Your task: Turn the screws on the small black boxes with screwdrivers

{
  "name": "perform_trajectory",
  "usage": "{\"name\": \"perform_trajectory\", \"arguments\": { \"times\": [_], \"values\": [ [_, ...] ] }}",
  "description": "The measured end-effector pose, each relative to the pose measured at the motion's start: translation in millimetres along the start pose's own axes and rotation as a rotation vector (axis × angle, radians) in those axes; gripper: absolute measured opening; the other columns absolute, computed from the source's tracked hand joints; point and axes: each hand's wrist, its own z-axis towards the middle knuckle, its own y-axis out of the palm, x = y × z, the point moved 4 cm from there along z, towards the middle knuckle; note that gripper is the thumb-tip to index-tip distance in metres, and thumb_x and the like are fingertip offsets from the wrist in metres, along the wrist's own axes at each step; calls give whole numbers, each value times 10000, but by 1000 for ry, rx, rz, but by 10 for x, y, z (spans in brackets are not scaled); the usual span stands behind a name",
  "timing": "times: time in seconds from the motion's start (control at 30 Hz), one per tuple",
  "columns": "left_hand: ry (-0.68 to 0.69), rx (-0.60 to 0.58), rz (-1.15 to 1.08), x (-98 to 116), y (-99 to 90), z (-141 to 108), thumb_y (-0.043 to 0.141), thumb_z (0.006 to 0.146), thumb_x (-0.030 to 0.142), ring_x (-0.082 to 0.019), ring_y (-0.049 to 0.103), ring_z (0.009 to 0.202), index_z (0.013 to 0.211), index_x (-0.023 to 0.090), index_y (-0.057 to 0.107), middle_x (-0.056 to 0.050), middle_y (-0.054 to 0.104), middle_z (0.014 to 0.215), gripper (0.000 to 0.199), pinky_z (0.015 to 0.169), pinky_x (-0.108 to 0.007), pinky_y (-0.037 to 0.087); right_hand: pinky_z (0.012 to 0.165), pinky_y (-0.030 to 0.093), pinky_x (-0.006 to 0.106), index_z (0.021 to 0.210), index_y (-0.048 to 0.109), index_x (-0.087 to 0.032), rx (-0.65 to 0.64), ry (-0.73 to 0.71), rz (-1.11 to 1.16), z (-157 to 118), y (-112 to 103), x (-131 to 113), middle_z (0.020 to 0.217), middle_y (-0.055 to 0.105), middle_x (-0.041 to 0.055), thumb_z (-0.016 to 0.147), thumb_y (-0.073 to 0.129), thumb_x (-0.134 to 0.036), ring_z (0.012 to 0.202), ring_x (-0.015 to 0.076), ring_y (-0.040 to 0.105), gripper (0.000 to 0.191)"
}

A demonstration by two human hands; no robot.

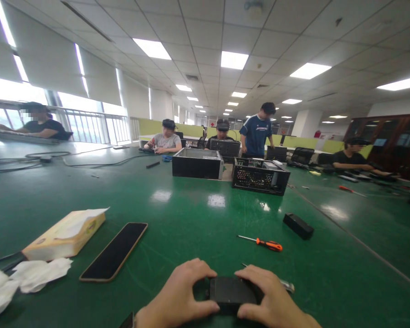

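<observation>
so I had a black rectangular box (230, 290) gripped between my left hand (187, 290) and right hand (272, 295), near side of a glossy green bench (181, 237), orange-and-black screwdriver (260, 242) lying beyond

An open-plan office with a large green desk (191, 214): computer cases (259, 180) on the desk, office chairs (302, 156) and low green partitions (146, 126) beyond it, window blinds (99, 75) to its left, ceiling light panels (234, 60) above it.
</observation>
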Motion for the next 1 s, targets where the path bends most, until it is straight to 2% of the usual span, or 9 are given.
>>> {"name": "perform_trajectory", "arguments": {
  "times": [0.2,0.33,0.47,0.53,0.6,0.7,0.8,0.9,1.0],
  "values": [
    [26,56,-81,3,-38,2,901,599,391,-273,638,956,1073,218,700,-54,704,1030,543,874,-363,494,886,482,347,1012,730,-218,14,14,-25,-1,4,-84,999,732,57,607,850,-350,941,278,659,443],
    [48,264,-113,-104,-150,1,775,778,382,-250,631,933,1128,227,668,-58,679,1022,398,860,-359,499,786,513,316,1020,718,-215,170,35,-47,-29,-242,-10,958,735,50,710,762,-412,868,248,671,371],
    [49,373,-66,-185,-180,0,657,884,347,-237,627,851,1076,204,665,-54,663,897,240,818,-377,505,687,525,337,992,721,-185,605,205,-123,-200,-918,549,915,744,80,734,659,-605,781,270,680,497],
    [45,373,-34,-191,-159,6,652,888,341,-239,627,839,1065,202,665,-53,661,875,226,831,-396,503,628,518,370,984,725,-169,878,404,-211,-416,-1328,985,830,738,95,669,630,-711,708,299,674,634],
    [39,361,-8,-185,-137,15,649,890,337,-239,628,825,1059,202,666,-48,660,854,218,838,-409,502,624,513,416,1053,720,-149,1034,613,-317,-663,-1658,1419,828,733,139,668,575,-762,737,353,676,738],
    [30,348,21,-172,-126,23,634,900,328,-238,627,811,1052,202,668,-41,656,828,200,830,-411,502,602,505,465,1193,684,-130,1004,887,-389,-950,-1908,1970,947,724,226,709,514,-776,803,424,667,825],
    [32,335,39,-166,-122,18,618,909,319,-237,628,807,1048,203,666,-38,655,821,187,823,-408,499,589,508,482,1244,664,-156,888,1067,-328,-1077,-1892,2315,1047,709,241,717,500,-775,870,456,660,829],
    [40,322,57,-164,-104,5,615,913,312,-237,628,801,1044,207,666,-33,654,814,175,816,-407,494,605,508,492,1227,674,-173,775,1101,-318,-1019,-1771,2441,1062,707,242,712,525,-758,904,459,653,793],
    [53,320,70,-153,-83,-6,611,912,292,-236,626,801,1036,214,667,-28,654,810,157,812,-403,486,683,495,518,1252,649,-158,766,1029,-541,-840,-1698,2383,1142,677,233,775,444,-749,991,462,612,786]
  ]
}}
